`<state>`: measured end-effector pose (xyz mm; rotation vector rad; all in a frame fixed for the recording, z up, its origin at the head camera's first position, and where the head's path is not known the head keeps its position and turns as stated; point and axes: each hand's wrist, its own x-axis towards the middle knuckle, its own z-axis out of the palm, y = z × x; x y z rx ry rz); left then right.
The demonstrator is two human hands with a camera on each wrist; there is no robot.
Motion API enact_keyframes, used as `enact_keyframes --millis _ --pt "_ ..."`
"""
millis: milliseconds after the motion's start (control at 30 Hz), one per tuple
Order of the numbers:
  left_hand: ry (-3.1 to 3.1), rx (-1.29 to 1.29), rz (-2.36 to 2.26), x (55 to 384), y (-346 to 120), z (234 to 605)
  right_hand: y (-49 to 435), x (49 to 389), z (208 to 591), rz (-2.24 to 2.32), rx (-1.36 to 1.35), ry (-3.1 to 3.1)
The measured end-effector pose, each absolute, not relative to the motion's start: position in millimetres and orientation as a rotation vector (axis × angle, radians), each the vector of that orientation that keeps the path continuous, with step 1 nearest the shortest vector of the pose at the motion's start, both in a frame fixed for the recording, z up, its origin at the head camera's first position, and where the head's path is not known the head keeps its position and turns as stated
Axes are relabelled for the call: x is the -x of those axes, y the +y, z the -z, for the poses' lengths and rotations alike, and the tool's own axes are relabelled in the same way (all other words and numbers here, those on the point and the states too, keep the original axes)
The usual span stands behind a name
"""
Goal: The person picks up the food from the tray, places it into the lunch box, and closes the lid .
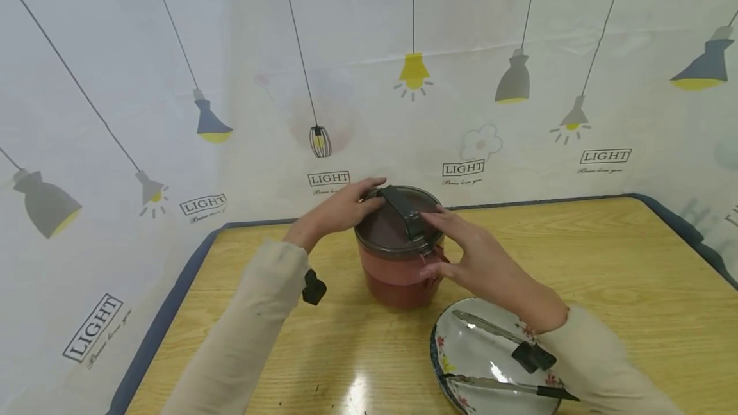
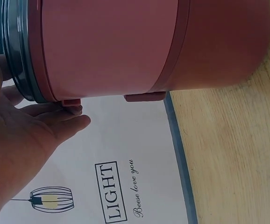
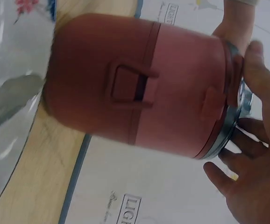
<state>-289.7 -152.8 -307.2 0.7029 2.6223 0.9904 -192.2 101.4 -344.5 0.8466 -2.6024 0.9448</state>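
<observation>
A round, two-tone red lunch container [image 1: 398, 268] stands upright on the table. Its dark lid [image 1: 380, 223] carries a black strap handle [image 1: 403, 210]. My left hand [image 1: 343, 207] lies at the lid's left and far edge, thumb toward the top. In the left wrist view its fairly straight fingers reach a red side clip [image 2: 71, 102]. At the right side, my right hand [image 1: 481, 255] has its fingers spread along the lid edge. Its thumb is beside another clip [image 3: 235, 80], whose exact contact is unclear. A square red loop [image 3: 130, 86] sticks out lower on the wall.
In front and to the right is a flower-patterned white plate [image 1: 484, 344]. Two long metal arms [image 1: 490, 382], tong-like, lie on it, partly hidden by my right wrist. Behind the wooden table [image 1: 323, 338] rises a lamp-printed cloth [image 1: 369, 114].
</observation>
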Motion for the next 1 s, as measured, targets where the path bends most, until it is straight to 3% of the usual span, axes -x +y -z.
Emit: enact_keyframes --millis 1000 --pt "2.674 -0.560 -1.054 287 -158 316 111 196 353 -0.882 -1.018 -2.593"
